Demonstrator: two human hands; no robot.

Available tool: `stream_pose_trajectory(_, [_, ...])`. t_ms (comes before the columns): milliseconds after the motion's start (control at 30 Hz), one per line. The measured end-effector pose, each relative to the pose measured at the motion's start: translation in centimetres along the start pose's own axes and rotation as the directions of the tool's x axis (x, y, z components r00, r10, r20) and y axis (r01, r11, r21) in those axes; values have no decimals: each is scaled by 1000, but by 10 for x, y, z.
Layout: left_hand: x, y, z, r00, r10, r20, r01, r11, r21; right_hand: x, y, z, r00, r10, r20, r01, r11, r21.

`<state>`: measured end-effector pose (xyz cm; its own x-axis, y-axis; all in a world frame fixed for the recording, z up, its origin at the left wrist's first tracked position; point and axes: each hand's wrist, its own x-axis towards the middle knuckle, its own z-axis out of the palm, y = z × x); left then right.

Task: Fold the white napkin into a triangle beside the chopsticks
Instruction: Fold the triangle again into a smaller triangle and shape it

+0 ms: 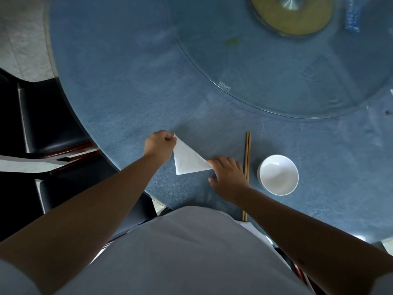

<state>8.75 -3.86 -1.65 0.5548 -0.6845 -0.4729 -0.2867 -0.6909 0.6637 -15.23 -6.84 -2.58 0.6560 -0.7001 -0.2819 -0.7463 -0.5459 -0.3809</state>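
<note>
The white napkin (187, 159) lies on the blue tablecloth in a triangle shape, left of the chopsticks (247, 165). My left hand (159, 144) pinches its far left corner between closed fingers. My right hand (228, 174) rests palm down with its fingertips holding the napkin's right corner, and it covers part of the chopsticks. The two brown chopsticks lie side by side, pointing away from me.
A white bowl (278, 174) sits right of the chopsticks. A glass turntable (276, 71) with a round base (291, 13) fills the far right of the round table (119, 81). Dark chairs (49, 128) stand at the left edge.
</note>
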Motion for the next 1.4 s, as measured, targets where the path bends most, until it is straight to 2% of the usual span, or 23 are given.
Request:
stream_pose_trajectory(333, [-3, -7, -2, 999, 14, -50, -8, 992, 125, -4, -3, 0, 1000, 2, -5, -2, 1000, 3])
stream_pose_trajectory(533, [-6, -10, 1, 997, 3, -83, 5, 995, 99, -12, -7, 3, 999, -31, -28, 30, 998, -48])
stream_pose_trajectory(700, [-10, -8, 1, 984, 65, -164, -70, 997, -22, -17, -8, 4, 991, -123, 50, 129, 981, -146])
stream_pose_trajectory(800, [-19, -13, 1, 960, 206, -187, -191, 977, 96, -17, -8, 5, 983, -166, 77, 177, 968, -180])
stream_pose_trajectory(867, [-28, -21, 5, 906, 408, -113, -360, 883, 301, -17, -8, 5, 975, -193, 113, 213, 954, -210])
stream_pose_trajectory(933, [-33, -30, 11, 839, 542, 56, -491, 708, 508, -17, -7, 7, 964, -222, 149, 253, 936, -246])
stream_pose_trajectory(1033, [-33, -41, 20, 815, 506, 281, -548, 520, 655, -19, -7, 9, 955, -228, 191, 276, 918, -286])
stream_pose_trajectory(1200, [-28, -55, 20, 832, 423, 358, -537, 454, 711, -24, -5, 10, 964, -148, 221, 211, 932, -296])
stream_pose_trajectory(1400, [-20, -55, 8, 824, 406, 395, -548, 393, 739, -36, -4, 9, 984, -86, 157, 132, 941, -313])
